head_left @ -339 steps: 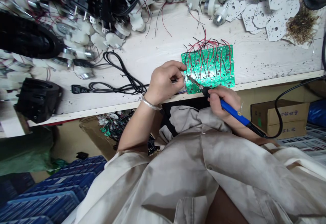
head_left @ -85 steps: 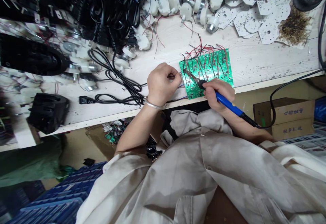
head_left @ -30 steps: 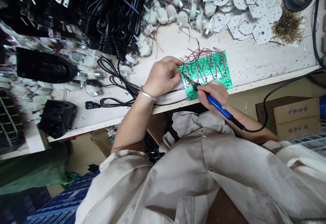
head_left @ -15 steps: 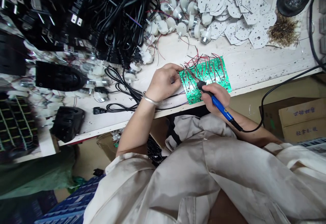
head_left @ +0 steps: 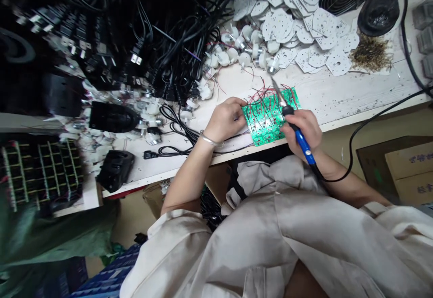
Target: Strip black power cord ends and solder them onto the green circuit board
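A green circuit board (head_left: 267, 128) lies by the front edge of the bench, with many thin red and black wires standing on it. At its left edge is my left hand (head_left: 227, 117), fingers curled and closed on the board's edge and corner; a silver bangle is on that wrist. My right hand (head_left: 306, 128) is wrapped round the blue handle of a soldering iron (head_left: 302, 144). The iron's metal tip points up and away over the board's far edge, near the wires. Whether the tip touches anything I cannot tell.
Small white-capped motors (head_left: 245, 58) and white perforated discs (head_left: 304, 31) are heaped behind the board. Black power cords (head_left: 182, 54) crowd the back left. A black dish (head_left: 379, 11) sits at the back right beside brown crumbs. The iron's cable (head_left: 358, 142) trails off right.
The soldering iron's tip has moved from the board's upper left to the right, over the far edge, with my right hand. My left hand stays at the board's left edge. The view has shifted.
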Action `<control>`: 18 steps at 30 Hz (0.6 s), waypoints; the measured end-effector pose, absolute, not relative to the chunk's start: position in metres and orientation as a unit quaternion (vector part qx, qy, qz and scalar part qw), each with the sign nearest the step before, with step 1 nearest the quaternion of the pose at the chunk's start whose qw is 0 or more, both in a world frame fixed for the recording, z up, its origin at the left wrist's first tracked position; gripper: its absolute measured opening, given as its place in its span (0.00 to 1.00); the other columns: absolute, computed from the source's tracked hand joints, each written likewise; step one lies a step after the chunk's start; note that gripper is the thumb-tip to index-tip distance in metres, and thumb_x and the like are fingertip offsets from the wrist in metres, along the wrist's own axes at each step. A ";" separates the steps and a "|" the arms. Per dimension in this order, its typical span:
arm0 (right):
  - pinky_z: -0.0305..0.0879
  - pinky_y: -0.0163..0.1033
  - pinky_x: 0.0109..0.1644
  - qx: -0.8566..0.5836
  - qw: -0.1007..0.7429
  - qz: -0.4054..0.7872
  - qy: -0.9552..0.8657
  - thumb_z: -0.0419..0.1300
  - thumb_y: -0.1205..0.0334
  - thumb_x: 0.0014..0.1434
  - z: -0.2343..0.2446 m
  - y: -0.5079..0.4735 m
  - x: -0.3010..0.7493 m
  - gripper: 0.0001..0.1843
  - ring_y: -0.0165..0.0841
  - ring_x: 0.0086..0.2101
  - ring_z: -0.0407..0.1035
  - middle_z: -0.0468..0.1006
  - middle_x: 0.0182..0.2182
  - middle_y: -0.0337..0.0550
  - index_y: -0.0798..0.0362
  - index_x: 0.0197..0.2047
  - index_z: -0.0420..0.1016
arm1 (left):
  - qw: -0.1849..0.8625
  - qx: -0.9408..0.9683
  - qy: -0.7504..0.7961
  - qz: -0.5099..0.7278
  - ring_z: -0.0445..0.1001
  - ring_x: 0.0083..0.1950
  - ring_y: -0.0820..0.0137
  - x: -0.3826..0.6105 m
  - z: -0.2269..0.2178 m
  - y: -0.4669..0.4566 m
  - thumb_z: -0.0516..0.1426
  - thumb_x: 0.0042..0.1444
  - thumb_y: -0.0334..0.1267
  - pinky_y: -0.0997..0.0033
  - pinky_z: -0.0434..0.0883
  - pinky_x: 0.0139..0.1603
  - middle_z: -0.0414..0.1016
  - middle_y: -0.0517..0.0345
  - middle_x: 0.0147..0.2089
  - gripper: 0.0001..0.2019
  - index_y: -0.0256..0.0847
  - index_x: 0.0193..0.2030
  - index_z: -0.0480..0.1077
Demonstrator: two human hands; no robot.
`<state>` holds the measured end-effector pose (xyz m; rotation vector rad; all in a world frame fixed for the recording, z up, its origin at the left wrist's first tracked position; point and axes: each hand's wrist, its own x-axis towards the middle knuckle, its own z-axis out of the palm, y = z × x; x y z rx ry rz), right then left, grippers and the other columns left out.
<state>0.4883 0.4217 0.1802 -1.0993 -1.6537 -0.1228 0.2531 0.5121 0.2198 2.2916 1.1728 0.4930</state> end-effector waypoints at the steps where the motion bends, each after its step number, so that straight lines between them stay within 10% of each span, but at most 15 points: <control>1: 0.74 0.40 0.38 -0.477 0.539 -0.070 -0.691 0.60 0.57 0.65 0.179 0.421 0.496 0.15 0.35 0.37 0.76 0.78 0.37 0.45 0.47 0.54 0.73 | 0.257 0.846 0.430 0.182 0.80 0.48 0.65 0.253 0.219 0.512 0.56 0.51 0.27 0.65 0.76 0.50 0.80 0.49 0.49 0.06 0.41 0.26 0.67; 11: 0.73 0.40 0.36 -0.501 0.559 -0.109 -0.651 0.61 0.61 0.62 0.157 0.421 0.517 0.16 0.35 0.36 0.74 0.76 0.34 0.44 0.48 0.54 0.73 | 0.218 0.890 0.390 0.087 0.80 0.46 0.64 0.251 0.226 0.521 0.57 0.52 0.27 0.63 0.76 0.50 0.79 0.49 0.48 0.06 0.41 0.28 0.69; 18: 0.73 0.37 0.35 -0.483 0.571 -0.115 -0.654 0.63 0.63 0.61 0.161 0.423 0.516 0.15 0.34 0.35 0.73 0.75 0.36 0.45 0.50 0.52 0.75 | -0.011 0.766 0.626 0.145 0.65 0.61 0.66 0.225 0.265 0.594 0.55 0.70 0.53 0.51 0.64 0.59 0.71 0.56 0.54 0.14 0.44 0.46 0.65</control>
